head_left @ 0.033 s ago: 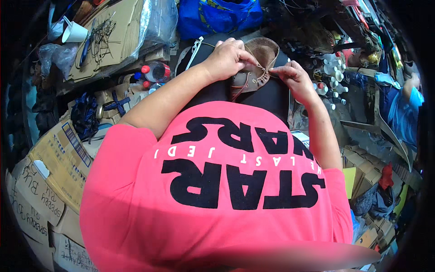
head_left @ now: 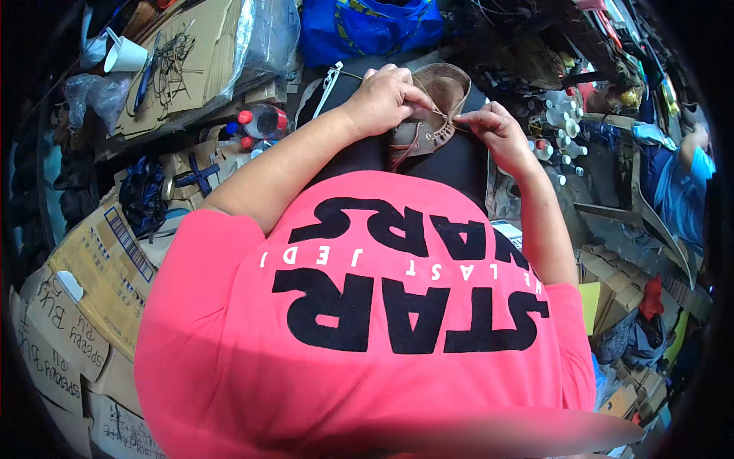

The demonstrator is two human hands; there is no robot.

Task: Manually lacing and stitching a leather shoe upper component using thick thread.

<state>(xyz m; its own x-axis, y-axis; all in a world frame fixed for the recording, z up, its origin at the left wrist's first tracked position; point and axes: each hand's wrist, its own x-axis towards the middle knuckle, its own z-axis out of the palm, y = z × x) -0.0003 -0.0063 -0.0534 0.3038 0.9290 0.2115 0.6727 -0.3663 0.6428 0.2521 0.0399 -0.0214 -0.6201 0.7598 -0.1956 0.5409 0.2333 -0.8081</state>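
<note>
- far left, a white cup [head_left: 126, 58] sits near a tangle of dark wire on flat cardboard [head_left: 210, 70].
- a clear bottle with a red cap [head_left: 267, 121] lies beside my left forearm.
- my left hand [head_left: 386, 101] is narrow, fingers curled in, thumb and forefinger pinching a thin, light lace [head_left: 437, 112].
- between my hands, the brown shoe upper [head_left: 447, 86] rests on my dark-clothed lap [head_left: 453, 164], its row of eyelets toward my right.
- my right hand [head_left: 498, 131] is narrow too, fingertips pinched on the lace beside the eyelets.
- further right, white bottles [head_left: 564, 116] stand clustered.
</note>
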